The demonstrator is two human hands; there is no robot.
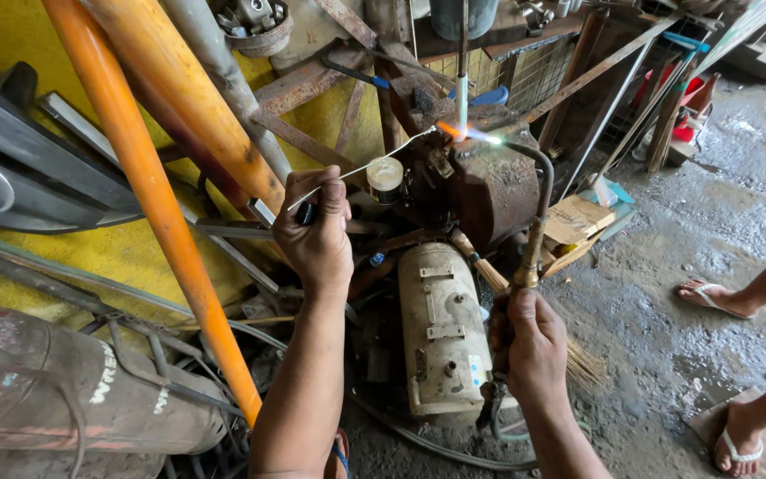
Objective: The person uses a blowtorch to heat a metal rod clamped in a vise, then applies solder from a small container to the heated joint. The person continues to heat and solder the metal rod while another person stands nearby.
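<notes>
Our left hand [316, 232] grasping thin rod [361, 170]; right hand [534, 341] grasping torch [538, 213]; both point up-forward, meeting at glowing joint [454, 131].

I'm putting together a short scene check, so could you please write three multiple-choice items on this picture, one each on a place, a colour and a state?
1. Where is the torch's flame?
A. At the top of the rusty vise
B. On the wet floor
C. Inside the grey cylinder

2. What colour is the long pipe left of the left hand?
A. Blue
B. Orange
C. White

3. What is the right hand doing?
A. Lying open
B. Gripping the torch
C. Holding a broom

Answers: 1 A, the flame meets the glowing spot above the vise. 2 B, the pipe is bright orange. 3 B, its fingers wrap the torch's handle.
</notes>
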